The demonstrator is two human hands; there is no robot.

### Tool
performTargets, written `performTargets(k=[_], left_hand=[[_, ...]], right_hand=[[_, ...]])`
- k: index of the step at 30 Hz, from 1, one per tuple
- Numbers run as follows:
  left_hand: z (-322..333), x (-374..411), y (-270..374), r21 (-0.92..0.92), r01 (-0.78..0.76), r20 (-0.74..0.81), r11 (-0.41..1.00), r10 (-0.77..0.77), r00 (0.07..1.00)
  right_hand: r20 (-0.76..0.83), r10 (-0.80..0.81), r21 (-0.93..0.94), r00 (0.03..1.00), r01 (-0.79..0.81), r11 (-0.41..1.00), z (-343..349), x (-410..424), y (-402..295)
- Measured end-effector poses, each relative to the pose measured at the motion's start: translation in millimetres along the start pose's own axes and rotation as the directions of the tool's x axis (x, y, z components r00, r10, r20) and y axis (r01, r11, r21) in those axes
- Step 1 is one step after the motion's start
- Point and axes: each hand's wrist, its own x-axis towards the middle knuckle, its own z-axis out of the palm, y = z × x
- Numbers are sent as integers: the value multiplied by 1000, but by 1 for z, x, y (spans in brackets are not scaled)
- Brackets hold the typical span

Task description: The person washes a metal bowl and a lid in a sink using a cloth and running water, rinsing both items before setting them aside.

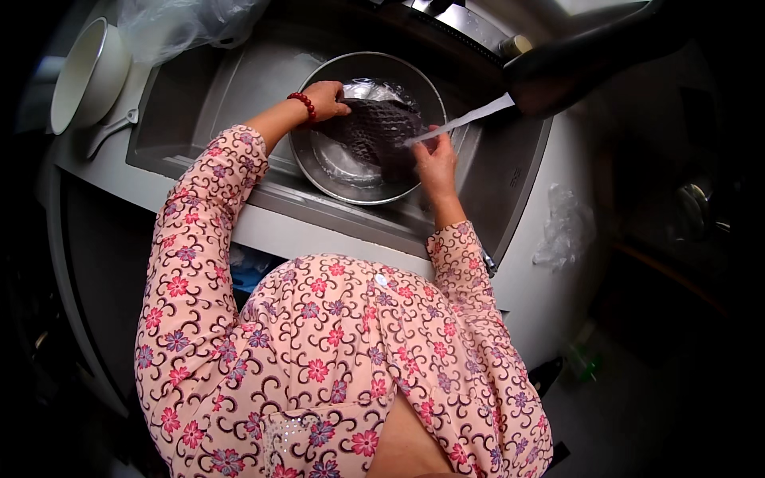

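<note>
A dark textured cloth (379, 128) is stretched between my two hands over a round metal basin (337, 188). My left hand (326, 101), with a red bead bracelet at the wrist, grips the cloth's left end. The right end is pinched in my right hand (437, 164), close to the basin's right rim. From the dark faucet spout (538, 83) a stream of water (469, 122) runs down onto the cloth beside my right fingers. Water glistens in the basin, which stands in a grey sink (239, 89).
Left of the sink, a white bowl (86, 77) leans on its side near a white-handled utensil (116, 128). A clear plastic bag (185, 27) hangs over the sink's back left corner. Crumpled clear plastic (562, 227) lies on the white counter (520, 281) to the right.
</note>
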Motion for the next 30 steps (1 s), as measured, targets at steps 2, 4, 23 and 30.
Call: performTargets(k=[2,4,23,30], left_hand=[[19,19,-13,140,221,-87,965,-210,974],[31,16,10,115,257,-134,960,-242,961],[89,18,101,-8,-161,-192,987,157,969],[82,25,25,323,72,-356,944,51,933]], right_hand=[[111,80,20,991,-83,996,12,1,36],[359,398,158,845,-475,866,6,-1,9],[608,519,677,601,-734,57,28,18,2],[603,647,533,466,-839,108,26,20,43]])
